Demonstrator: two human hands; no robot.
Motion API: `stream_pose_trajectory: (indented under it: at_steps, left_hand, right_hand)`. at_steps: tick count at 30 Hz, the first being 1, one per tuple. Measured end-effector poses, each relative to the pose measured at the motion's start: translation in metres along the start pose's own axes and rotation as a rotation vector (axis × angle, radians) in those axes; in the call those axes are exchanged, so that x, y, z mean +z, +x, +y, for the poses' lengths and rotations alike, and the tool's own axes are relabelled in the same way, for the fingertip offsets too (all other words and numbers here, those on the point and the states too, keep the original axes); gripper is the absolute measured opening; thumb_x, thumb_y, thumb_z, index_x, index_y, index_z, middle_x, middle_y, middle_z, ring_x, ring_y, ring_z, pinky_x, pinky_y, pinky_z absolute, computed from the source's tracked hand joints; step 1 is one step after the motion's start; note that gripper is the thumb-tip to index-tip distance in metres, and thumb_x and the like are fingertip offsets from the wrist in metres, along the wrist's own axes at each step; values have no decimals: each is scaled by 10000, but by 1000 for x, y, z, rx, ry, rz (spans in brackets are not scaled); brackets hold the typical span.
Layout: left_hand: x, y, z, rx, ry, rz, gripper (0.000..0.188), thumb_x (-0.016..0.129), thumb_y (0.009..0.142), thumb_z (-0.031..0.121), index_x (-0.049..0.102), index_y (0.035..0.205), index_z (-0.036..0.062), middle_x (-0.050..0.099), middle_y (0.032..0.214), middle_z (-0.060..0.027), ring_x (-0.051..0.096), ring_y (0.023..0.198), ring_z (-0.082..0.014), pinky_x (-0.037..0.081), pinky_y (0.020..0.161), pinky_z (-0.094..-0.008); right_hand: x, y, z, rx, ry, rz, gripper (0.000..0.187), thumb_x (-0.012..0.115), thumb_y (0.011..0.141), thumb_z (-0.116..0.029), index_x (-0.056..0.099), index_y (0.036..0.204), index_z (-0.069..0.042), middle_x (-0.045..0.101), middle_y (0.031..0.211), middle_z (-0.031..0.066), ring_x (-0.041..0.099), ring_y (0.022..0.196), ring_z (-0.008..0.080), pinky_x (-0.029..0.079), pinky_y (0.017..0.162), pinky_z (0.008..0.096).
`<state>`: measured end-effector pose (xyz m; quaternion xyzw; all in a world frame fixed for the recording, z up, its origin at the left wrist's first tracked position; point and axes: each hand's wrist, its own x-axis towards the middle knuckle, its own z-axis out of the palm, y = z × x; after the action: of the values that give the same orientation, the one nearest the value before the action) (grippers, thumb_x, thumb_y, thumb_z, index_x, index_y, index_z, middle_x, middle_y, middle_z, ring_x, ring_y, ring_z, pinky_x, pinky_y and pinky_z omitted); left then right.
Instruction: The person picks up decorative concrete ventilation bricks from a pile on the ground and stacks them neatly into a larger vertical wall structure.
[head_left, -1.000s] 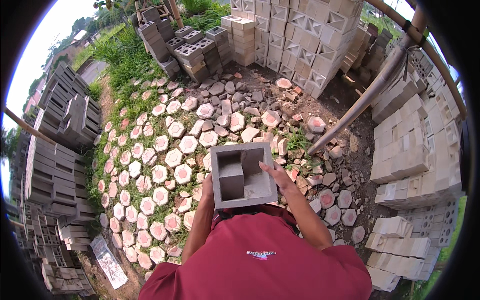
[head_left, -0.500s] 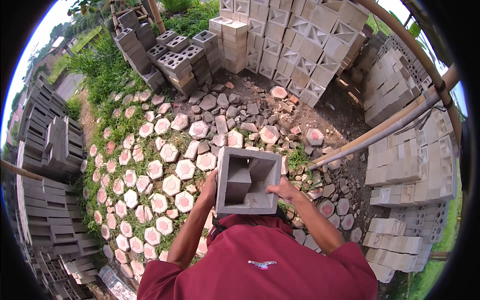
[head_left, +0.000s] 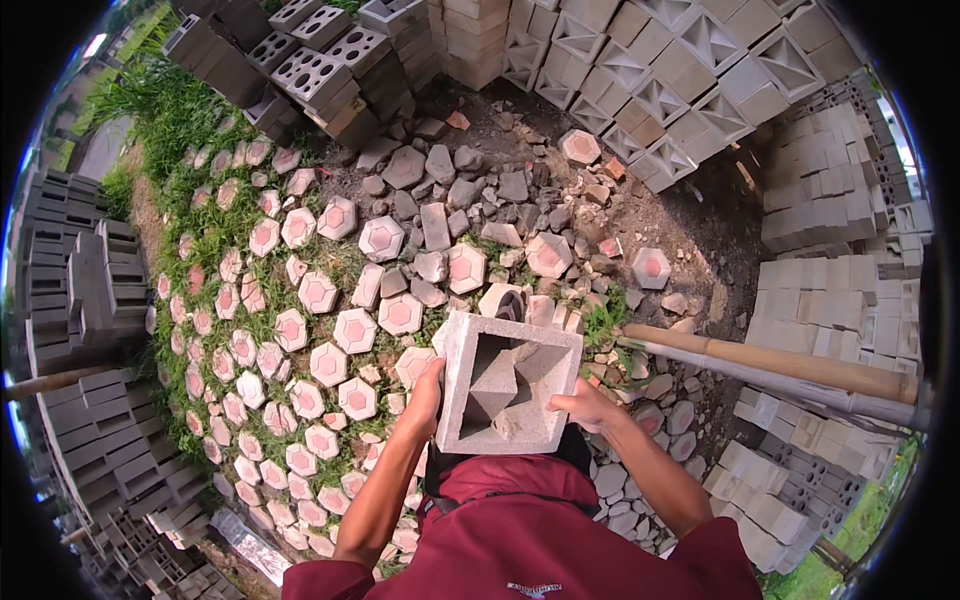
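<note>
a: quick q, what's in the hands rn?

b: gray hollow block (head_left: 508,385), both hands on it. left hand (head_left: 427,398) clamps the l side, right hand (head_left: 590,407) grips the r side w/ its thumb over the rim.

a: & the other fingers?

b: can't tell, mostly hidden by the block.

a: where's the block exactly?

b: held up off the ground btwn the hands, in front of the waist, just past the maroon shirt (head_left: 560,545). open face is up twd the cam. dark shoe (head_left: 511,306) peeks out past its far edge.

a: ground?

b: hex pavers (head_left: 357,332) w/ pinkish centers, mostly on the l, grass (head_left: 180,130) btwn them. gray rubble (head_left: 465,195) ahead.

a: & around that?

b: gray blocks w/ round holes (head_left: 320,70) stacked far ahead on the l, pale patterned blocks (head_left: 690,80) piled high ahead on the r. bamboo pole (head_left: 780,365) comes in from the r, its end near a green weed clump (head_left: 605,320). pale stacks (head_left: 825,300) line the r, gray stacks (head_left: 110,430) the l.
</note>
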<state>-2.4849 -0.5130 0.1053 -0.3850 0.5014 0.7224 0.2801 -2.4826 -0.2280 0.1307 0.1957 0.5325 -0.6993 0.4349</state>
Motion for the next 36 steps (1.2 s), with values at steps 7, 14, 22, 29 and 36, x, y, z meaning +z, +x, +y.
stream_pose_trajectory:
  at_steps: [7, 14, 22, 29, 36]
  left_hand:
    - [77, 93, 62, -150, -27, -45, 463, 364, 950, 386, 521, 1236, 58, 596, 1070, -88, 552, 894, -189, 456, 787, -334]
    - [131, 167, 114, 12, 16, -62, 431, 401, 953, 332, 524, 1177, -15, 564, 1122, -91, 490, 1073, -195, 330, 979, -299]
    - [156, 218, 202, -158, -151, -260, 451, 414, 952, 403, 551, 1126, 11, 594, 1107, -144, 544, 1037, -220, 409, 927, -348]
    - [183, 291, 193, -187, -431, 11, 387, 494, 943, 343, 563, 1156, 27, 622, 1097, -118, 582, 1004, -197, 456, 868, -334]
    - [208, 400, 272, -87, -501, 6, 316, 512, 950, 236, 560, 1163, 8, 658, 988, -75, 638, 831, -143, 509, 709, -258]
  right_hand:
    - [-77, 65, -93, 205, -191, 79, 286, 598, 808, -88, 578, 1066, 34, 645, 851, 76, 632, 699, 143, 507, 491, 275]
    - [-128, 104, -144, 89, -102, 222, 356, 634, 756, -36, 565, 1097, 36, 643, 931, 92, 635, 774, 152, 519, 547, 281]
    - [-133, 126, -216, 115, -41, 350, 338, 646, 730, -83, 595, 1039, 41, 651, 874, 90, 640, 706, 157, 506, 496, 273]
    - [-174, 210, -269, 106, -10, 405, 339, 633, 730, -66, 594, 1047, 48, 652, 888, 103, 651, 711, 178, 536, 530, 299]
    - [-231, 339, -335, 218, -143, 405, 395, 628, 759, -76, 551, 1133, 24, 636, 961, 93, 642, 781, 172, 553, 567, 334]
